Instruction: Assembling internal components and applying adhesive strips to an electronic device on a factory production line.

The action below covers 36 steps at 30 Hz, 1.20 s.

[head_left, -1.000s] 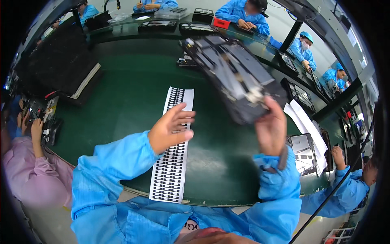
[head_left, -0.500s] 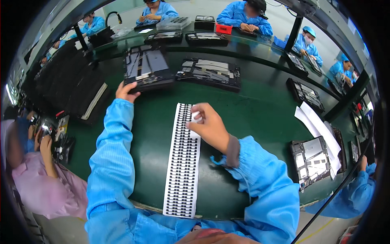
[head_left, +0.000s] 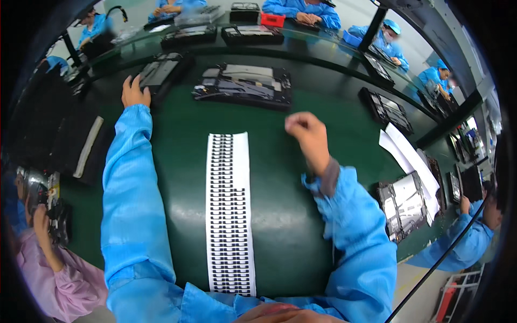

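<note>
left hand [head_left: 135,92]: fingers spread at edge of left device [head_left: 161,71] | right hand [head_left: 308,137]: fingers pinched narrow, cannot tell if holding anything | sheet [head_left: 229,215] on surface [head_left: 288,231] between sleeves [head_left: 132,199], central device [head_left: 242,86] beyond | risk: brushing sleeve could drag sheet askew

Red bin [head_left: 272,20] left of blue bin [head_left: 352,39]

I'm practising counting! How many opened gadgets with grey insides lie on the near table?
4: the left gadget by the left hand, the middle gadget straight ahead, the far-right gadget, and the near-right gadget beside white papers. More may be hidden behind them.
</note>
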Each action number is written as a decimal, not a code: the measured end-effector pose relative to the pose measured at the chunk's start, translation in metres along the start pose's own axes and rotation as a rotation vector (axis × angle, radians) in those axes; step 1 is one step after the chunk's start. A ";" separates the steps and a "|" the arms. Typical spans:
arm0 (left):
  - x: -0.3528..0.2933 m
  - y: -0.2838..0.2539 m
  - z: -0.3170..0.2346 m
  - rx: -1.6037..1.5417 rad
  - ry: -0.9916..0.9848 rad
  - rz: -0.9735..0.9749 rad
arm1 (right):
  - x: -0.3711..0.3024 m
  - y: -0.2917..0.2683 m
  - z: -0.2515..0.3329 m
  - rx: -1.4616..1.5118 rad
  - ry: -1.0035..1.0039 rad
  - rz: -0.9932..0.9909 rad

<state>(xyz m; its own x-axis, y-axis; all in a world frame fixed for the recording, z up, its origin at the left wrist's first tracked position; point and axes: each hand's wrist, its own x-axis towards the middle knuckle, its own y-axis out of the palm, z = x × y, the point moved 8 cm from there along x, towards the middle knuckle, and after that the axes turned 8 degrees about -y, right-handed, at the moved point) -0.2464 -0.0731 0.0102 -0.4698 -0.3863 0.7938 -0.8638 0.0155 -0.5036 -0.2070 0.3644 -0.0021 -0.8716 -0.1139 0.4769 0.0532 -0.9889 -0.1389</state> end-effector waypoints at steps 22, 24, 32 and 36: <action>-0.149 -0.118 -0.161 -0.835 0.295 0.887 | -0.033 -0.114 -0.016 0.652 0.475 -0.251; -0.180 -0.147 -0.169 -0.711 0.530 0.997 | -0.076 -0.126 0.005 0.595 0.519 -0.338; -0.204 -0.157 -0.171 -0.579 0.599 0.953 | -0.147 -0.159 0.022 0.315 0.489 -0.289; -0.208 -0.161 -0.170 -0.580 0.587 0.964 | -0.136 -0.159 0.058 -0.735 0.236 -0.193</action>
<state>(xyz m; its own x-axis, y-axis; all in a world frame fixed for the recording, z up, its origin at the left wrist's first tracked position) -0.0405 0.1618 -0.0157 -0.8318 0.4698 0.2958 -0.0107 0.5191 -0.8546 -0.0681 0.5313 0.0055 -0.9172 0.1580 0.3657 -0.3730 -0.6631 -0.6490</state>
